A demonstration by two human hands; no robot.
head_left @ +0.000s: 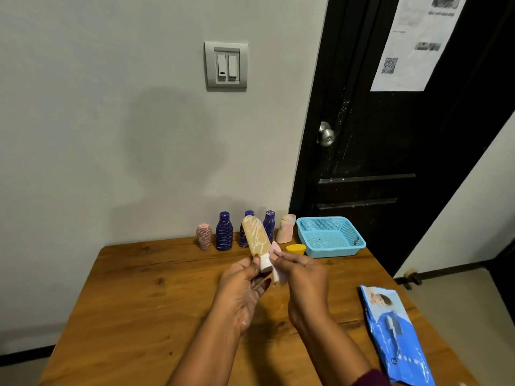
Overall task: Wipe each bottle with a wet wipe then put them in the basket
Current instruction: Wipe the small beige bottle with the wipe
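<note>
Left hand (243, 288) tight round tan bottle (255, 238); right hand (304, 277), seemingly, tight on wet wipe (278, 275).

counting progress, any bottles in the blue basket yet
Empty of bottles: the basket shows only its bare mesh floor.

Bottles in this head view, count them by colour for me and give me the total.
Dark blue bottles: 3
Pink bottles: 2
Tan bottle: 1
Total: 6
</note>
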